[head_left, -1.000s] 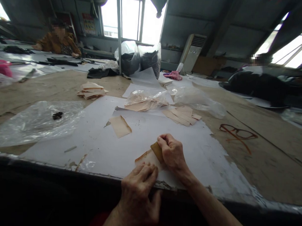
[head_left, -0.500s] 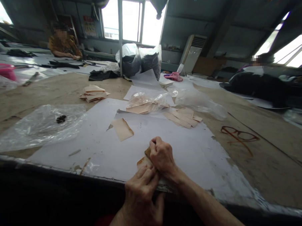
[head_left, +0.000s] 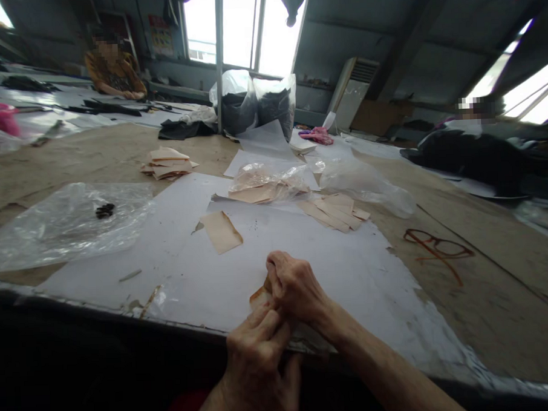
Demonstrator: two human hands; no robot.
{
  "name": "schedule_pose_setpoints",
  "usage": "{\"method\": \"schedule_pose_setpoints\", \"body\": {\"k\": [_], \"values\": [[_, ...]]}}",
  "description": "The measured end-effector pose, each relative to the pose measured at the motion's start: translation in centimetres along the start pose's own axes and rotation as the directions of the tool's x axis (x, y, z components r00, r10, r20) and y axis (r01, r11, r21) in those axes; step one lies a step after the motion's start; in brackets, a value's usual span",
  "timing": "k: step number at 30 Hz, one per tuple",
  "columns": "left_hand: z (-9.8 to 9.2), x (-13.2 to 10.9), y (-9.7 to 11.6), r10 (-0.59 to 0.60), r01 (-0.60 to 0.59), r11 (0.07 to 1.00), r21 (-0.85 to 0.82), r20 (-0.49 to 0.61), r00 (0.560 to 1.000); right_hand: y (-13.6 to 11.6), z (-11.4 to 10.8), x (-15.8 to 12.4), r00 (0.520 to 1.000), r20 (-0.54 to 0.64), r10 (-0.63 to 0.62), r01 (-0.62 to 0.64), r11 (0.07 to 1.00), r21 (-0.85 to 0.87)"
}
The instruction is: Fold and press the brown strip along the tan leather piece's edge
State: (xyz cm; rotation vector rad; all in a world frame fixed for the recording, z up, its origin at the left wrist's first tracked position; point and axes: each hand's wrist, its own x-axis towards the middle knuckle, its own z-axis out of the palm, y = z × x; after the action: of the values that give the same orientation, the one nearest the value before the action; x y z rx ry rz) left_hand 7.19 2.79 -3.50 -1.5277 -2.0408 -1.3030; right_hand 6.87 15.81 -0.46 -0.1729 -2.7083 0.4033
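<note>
Both my hands meet at the near edge of the table, on a tan leather piece that lies on white paper. My right hand is curled into a fist on top of the piece, pressing it down. My left hand has its fingers laid flat and close together on the piece's near edge, touching the right hand. Most of the piece is hidden under the two hands. A single loose tan piece lies on the paper farther out.
More tan pieces sit in a fan, under a clear bag and in a stack. A clear plastic sheet lies left, red glasses right. Two other people sit at the far left and far right.
My right hand has drawn back toward me and to the left over the tan piece, covering the folded flap seen earlier. My left hand has closed up against it.
</note>
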Motion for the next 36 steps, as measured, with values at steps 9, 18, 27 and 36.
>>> {"method": "schedule_pose_setpoints", "body": {"k": [9,18,27,36], "values": [[-0.3,0.0,0.0,0.026,-0.026,1.0,0.013,0.001,1.0,1.7,0.3,1.8,0.729,0.048,0.683,-0.503,0.488,0.713],[-1.4,1.9,0.4,-0.092,0.086,0.996,0.038,0.181,0.979,2.1,-3.4,-3.1,0.818,0.02,0.574,-0.509,0.708,0.489],[0.2,0.7,1.6,0.207,-0.187,0.93,0.315,-0.03,0.978,1.9,-2.7,-4.2,0.686,0.01,0.728,-0.653,0.61,0.448],[0.5,0.9,1.5,0.122,-0.162,0.947,0.277,0.156,0.98,2.5,-3.8,-3.9,0.704,-0.106,0.702,-0.608,0.673,0.421]]}}
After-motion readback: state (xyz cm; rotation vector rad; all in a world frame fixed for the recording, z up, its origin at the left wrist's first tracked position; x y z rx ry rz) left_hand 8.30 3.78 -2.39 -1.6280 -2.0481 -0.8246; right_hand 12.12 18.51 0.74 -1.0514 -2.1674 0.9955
